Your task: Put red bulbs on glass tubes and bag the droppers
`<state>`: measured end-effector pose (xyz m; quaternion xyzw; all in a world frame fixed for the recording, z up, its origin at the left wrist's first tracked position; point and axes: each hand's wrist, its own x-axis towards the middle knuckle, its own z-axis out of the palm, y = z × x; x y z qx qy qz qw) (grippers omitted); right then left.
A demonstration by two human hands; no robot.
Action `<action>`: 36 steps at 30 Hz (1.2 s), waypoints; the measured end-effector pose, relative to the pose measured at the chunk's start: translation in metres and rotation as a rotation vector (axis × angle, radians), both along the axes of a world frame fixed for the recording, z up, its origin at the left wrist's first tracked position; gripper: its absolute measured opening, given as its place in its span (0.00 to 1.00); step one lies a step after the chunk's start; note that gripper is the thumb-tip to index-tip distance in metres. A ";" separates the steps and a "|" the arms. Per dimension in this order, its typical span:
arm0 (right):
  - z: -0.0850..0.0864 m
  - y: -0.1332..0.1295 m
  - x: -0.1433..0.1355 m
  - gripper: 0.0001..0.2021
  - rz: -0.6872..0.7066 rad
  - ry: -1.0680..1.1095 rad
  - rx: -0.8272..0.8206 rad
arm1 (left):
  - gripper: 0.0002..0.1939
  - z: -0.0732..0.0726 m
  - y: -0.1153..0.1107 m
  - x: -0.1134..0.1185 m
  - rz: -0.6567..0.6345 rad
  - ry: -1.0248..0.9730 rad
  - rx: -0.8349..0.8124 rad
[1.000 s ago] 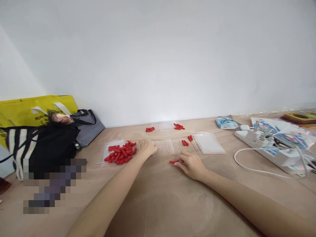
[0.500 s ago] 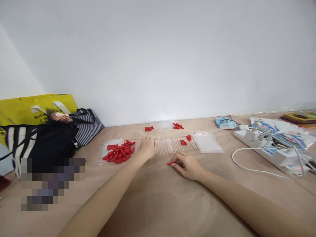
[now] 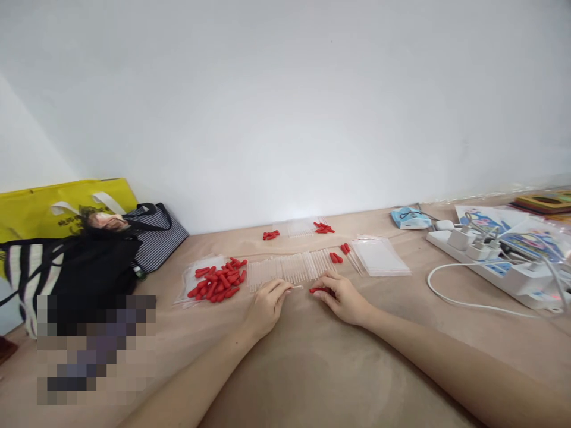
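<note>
Loose red pieces (image 3: 217,280) lie heaped; the left hand (image 3: 264,306) pinches a pale stick (image 3: 297,288) near a row of bare sticks (image 3: 292,268); the right hand (image 3: 347,301) grips a red piece (image 3: 316,290); farther right, two sticks (image 3: 345,249) have red ends.
</note>
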<state>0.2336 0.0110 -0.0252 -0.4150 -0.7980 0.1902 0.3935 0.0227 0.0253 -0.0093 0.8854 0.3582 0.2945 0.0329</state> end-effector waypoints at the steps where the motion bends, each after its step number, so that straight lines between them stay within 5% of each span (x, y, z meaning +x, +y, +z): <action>1: 0.000 0.000 0.000 0.06 -0.011 0.021 -0.017 | 0.12 0.001 0.000 0.000 -0.004 0.001 -0.001; 22: 0.004 -0.005 -0.006 0.06 0.108 0.092 -0.060 | 0.16 -0.003 -0.001 0.001 -0.139 0.100 0.082; 36: -0.001 -0.006 -0.004 0.07 0.158 -0.040 0.099 | 0.14 -0.005 -0.005 0.002 -0.205 0.180 0.167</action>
